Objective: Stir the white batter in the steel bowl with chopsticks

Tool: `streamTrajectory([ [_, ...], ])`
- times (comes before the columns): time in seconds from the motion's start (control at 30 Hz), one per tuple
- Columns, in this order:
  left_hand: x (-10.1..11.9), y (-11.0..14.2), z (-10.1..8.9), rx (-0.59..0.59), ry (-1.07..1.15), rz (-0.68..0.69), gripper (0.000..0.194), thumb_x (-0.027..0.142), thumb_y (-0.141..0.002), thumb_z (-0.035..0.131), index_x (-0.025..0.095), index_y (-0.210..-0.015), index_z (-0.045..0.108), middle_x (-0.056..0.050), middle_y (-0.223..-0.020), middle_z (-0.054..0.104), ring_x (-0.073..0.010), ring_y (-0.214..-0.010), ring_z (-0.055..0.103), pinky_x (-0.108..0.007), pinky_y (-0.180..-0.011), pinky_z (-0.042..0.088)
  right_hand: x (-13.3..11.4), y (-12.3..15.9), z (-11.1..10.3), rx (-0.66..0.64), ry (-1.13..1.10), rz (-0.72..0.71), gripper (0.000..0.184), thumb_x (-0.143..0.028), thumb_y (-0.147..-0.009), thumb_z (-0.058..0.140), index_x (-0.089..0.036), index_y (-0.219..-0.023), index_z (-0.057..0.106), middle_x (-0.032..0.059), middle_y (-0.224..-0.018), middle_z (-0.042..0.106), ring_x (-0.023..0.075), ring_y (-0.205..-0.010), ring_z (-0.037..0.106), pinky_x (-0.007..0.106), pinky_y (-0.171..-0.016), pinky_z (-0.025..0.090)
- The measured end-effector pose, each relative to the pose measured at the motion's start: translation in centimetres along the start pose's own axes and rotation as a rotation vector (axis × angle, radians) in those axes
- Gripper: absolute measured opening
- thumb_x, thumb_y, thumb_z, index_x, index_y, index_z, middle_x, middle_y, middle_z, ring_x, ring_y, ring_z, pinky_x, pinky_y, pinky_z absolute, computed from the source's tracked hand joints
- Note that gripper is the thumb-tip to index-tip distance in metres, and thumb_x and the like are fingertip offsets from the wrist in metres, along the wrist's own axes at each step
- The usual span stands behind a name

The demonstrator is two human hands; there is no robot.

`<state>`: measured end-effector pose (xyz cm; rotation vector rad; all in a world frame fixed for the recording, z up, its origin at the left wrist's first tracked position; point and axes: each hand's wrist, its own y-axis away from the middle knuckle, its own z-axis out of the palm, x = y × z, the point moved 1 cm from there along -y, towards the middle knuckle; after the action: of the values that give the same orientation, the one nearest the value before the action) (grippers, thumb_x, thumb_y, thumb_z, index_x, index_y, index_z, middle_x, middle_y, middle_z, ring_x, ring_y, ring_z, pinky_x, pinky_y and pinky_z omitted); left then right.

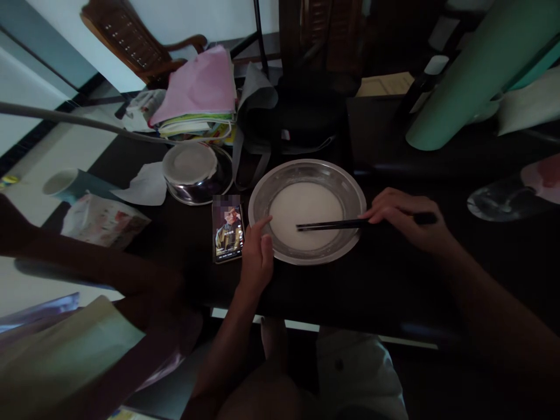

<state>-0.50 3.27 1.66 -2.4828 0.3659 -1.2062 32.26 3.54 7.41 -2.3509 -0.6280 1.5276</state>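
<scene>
A wide metal basin [356, 192] sits on the dark table, with a pale, milky white mixture [306, 204] inside. My left hand [257, 254] grips the near left rim, one finger reaching over the edge. In my right hand [402, 217], closed around their upper ends, is a pair of dark chopsticks [332, 224]. They slant nearly level over the basin, their tips at the white mixture; how deep they go I cannot tell. Just left of my left hand lies a phone [228, 233] with a lit screen showing a picture of a person.
Behind the phone stands a shiny metal pot [196, 186] with a pale cover. A black bag [306, 122] and a pink-topped pile [199, 81] lie farther back. A large green cylinder [464, 87] and a clear container [494, 201] are at right, a patterned packet [102, 221] at left.
</scene>
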Motion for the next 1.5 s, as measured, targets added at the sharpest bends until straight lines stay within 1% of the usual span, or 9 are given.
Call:
streamTrajectory([
  [0.1,0.00,0.01,0.02,0.007,0.003,0.006,0.055,0.057,-0.111,0.031,0.020,-0.131,0.066,-0.013,-0.119,0.074,-0.0256,-0.110,0.070,-0.043,-0.096,0.055,0.15,-0.01,0.11,-0.019,0.046,-0.023,0.015,-0.037,-0.099,0.069,-0.035,-0.090,0.082,0.0007,-0.097,0.084,0.0247,-0.090,0.075,0.044,-0.078,0.059],
  [0.23,0.05,0.00,0.03,0.003,0.003,0.010,0.055,0.057,-0.111,0.032,0.019,-0.131,0.066,-0.013,-0.118,0.074,-0.0252,-0.108,0.070,-0.043,-0.096,0.055,0.26,0.03,-0.33,0.099,0.007,0.031,0.028,-0.036,-0.103,0.063,-0.035,-0.080,0.079,0.0006,-0.085,0.081,0.0244,-0.081,0.074,0.044,-0.074,0.057],
  [0.43,0.10,-0.02,-0.01,0.000,-0.014,-0.008,0.057,0.060,-0.110,0.030,0.021,-0.130,0.066,-0.013,-0.119,0.074,-0.0254,-0.109,0.070,-0.043,-0.096,0.055,0.08,-0.10,0.07,-0.043,0.034,-0.035,0.016,-0.034,-0.099,0.069,-0.033,-0.090,0.082,0.0010,-0.096,0.084,0.0242,-0.090,0.075,0.043,-0.079,0.058],
  [0.6,0.14,0.01,0.00,-0.003,-0.013,-0.005,0.056,0.059,-0.110,0.030,0.020,-0.130,0.066,-0.013,-0.118,0.074,-0.0243,-0.107,0.070,-0.041,-0.095,0.055,0.10,0.00,-0.34,0.107,-0.012,0.044,0.031,-0.037,-0.103,0.063,-0.030,-0.076,0.078,0.0026,-0.082,0.079,0.0223,-0.077,0.073,0.041,-0.072,0.057],
  [0.77,0.04,0.01,0.01,0.006,-0.017,0.008,0.056,0.058,-0.111,0.031,0.019,-0.130,0.066,-0.013,-0.119,0.074,-0.0247,-0.110,0.070,-0.041,-0.097,0.054,0.20,-0.13,0.15,-0.033,0.011,-0.052,0.020,-0.035,-0.100,0.067,-0.031,-0.087,0.082,0.0014,-0.091,0.084,0.0224,-0.086,0.074,0.040,-0.075,0.059],
  [0.97,-0.03,0.06,-0.01,-0.006,-0.009,-0.007,0.056,0.058,-0.110,0.032,0.019,-0.132,0.066,-0.013,-0.118,0.074,-0.0262,-0.110,0.069,-0.042,-0.098,0.053,0.47,-0.03,-0.23,0.100,0.003,0.007,0.028,-0.033,-0.103,0.063,-0.033,-0.080,0.079,0.0009,-0.084,0.080,0.0239,-0.080,0.073,0.042,-0.074,0.058],
  [1.13,-0.11,0.04,-0.07,-0.013,-0.019,-0.014,0.056,0.059,-0.110,0.031,0.020,-0.133,0.065,-0.013,-0.120,0.074,-0.0266,-0.112,0.069,-0.043,-0.099,0.054,0.25,-0.13,0.14,-0.022,0.028,-0.057,0.017,-0.032,-0.100,0.068,-0.033,-0.089,0.082,0.0010,-0.093,0.083,0.0241,-0.089,0.074,0.043,-0.078,0.058],
  [1.3,-0.10,0.05,-0.01,-0.008,-0.020,0.000,0.056,0.058,-0.110,0.031,0.019,-0.132,0.066,-0.013,-0.120,0.074,-0.0267,-0.113,0.069,-0.044,-0.099,0.053,0.31,-0.13,-0.28,0.099,0.011,-0.017,0.029,-0.031,-0.104,0.062,-0.031,-0.080,0.078,0.0021,-0.084,0.080,0.0217,-0.080,0.073,0.041,-0.073,0.057],
  [1.5,0.03,0.02,-0.04,-0.006,-0.025,0.003,0.056,0.057,-0.111,0.031,0.019,-0.132,0.066,-0.013,-0.122,0.074,-0.0263,-0.112,0.069,-0.043,-0.100,0.053,0.21,-0.20,0.21,-0.018,0.039,-0.070,0.016,-0.033,-0.100,0.068,-0.033,-0.090,0.081,0.0008,-0.095,0.084,0.0232,-0.089,0.075,0.043,-0.081,0.059],
])
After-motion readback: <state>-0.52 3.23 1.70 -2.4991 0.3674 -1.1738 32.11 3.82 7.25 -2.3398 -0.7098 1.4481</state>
